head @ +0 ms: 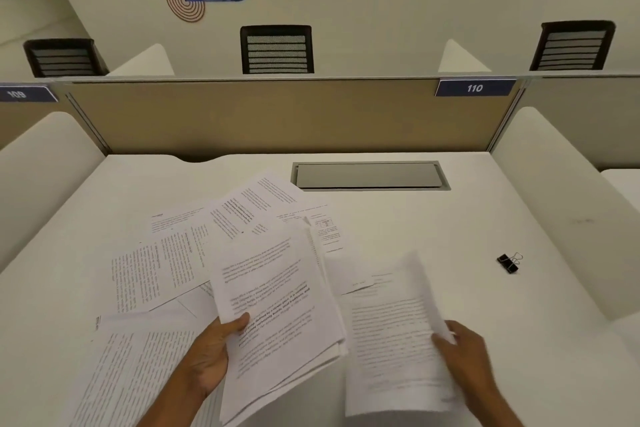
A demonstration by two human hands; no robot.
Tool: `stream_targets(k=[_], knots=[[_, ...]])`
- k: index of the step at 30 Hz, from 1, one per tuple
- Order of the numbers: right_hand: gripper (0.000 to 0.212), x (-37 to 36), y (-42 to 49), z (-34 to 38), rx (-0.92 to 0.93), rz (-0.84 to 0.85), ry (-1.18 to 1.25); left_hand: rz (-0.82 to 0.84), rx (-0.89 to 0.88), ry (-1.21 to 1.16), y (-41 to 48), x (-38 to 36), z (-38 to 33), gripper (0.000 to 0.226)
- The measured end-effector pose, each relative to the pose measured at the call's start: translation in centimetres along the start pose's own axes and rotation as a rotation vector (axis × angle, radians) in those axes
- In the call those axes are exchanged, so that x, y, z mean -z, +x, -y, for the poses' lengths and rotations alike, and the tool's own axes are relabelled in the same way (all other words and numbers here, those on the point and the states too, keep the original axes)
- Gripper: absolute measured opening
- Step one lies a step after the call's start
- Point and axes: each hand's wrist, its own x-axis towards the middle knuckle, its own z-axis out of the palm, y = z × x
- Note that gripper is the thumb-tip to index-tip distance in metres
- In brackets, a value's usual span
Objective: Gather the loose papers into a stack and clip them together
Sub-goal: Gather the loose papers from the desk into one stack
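My left hand [214,354] grips a stack of printed papers [277,305] by its left edge, raised a little above the white desk [450,229]. My right hand [464,354] pinches the right edge of a single printed sheet [391,333], which is blurred and curled, just right of the stack. Several loose printed sheets [159,274] lie scattered flat on the desk to the left and behind the stack. A black binder clip [508,263] with silver wire handles rests alone on the desk at the right, well away from both hands.
A grey cable hatch [367,176] is set into the desk behind the papers. A tan divider panel [277,114] with a blue "110" tag [474,88] closes the back. White side partitions [561,204] flank the desk. Black chair backs [277,49] stand beyond the divider.
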Motion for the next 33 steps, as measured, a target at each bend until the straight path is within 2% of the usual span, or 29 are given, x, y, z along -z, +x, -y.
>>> stream_targets(k=[3,5,7,12,16,23,25,27,29,31,33], knots=[[0.015,3.3,0.1,1.0,0.066,-0.238,0.094,0.042,0.073,-0.097,-0.8,-0.7,0.4,0.056],[0.017,4.4,-0.3,2.4,0.131,-0.294,0.195,0.085,0.116,-0.123,-1.2,-1.9,0.6,0.052],[0.016,4.4,-0.8,3.9,0.195,-0.282,0.29,0.127,0.15,-0.147,-1.3,-3.2,0.8,0.05],[0.016,1.4,-0.3,5.0,0.163,0.028,0.45,0.21,0.164,-0.153,-1.4,-6.8,1.0,0.045],[0.016,-1.5,-0.4,6.1,0.096,0.268,0.498,0.161,0.056,-0.067,-0.8,-8.3,1.3,0.043],[0.015,-5.8,-0.1,7.6,0.003,0.409,0.475,0.031,-0.044,0.042,0.5,-7.1,1.7,0.037],[0.023,-7.1,0.1,7.8,-0.035,0.448,0.446,0.008,-0.025,0.066,1.0,-6.4,1.7,0.04],[0.036,-8.3,0.4,8.0,-0.077,0.495,0.422,0.008,-0.002,0.068,1.4,-5.6,1.6,0.046],[0.027,-9.2,0.7,8.3,-0.081,0.532,0.403,-0.008,-0.016,0.079,1.9,-4.7,1.3,0.063],[0.021,-9.9,1.4,8.6,-0.023,0.397,0.293,-0.036,-0.061,0.092,2.5,-3.7,0.7,0.067],[0.032,-10.8,3.0,8.4,0.062,0.157,0.03,-0.094,-0.094,0.091,3.0,-2.6,-0.1,0.053]])
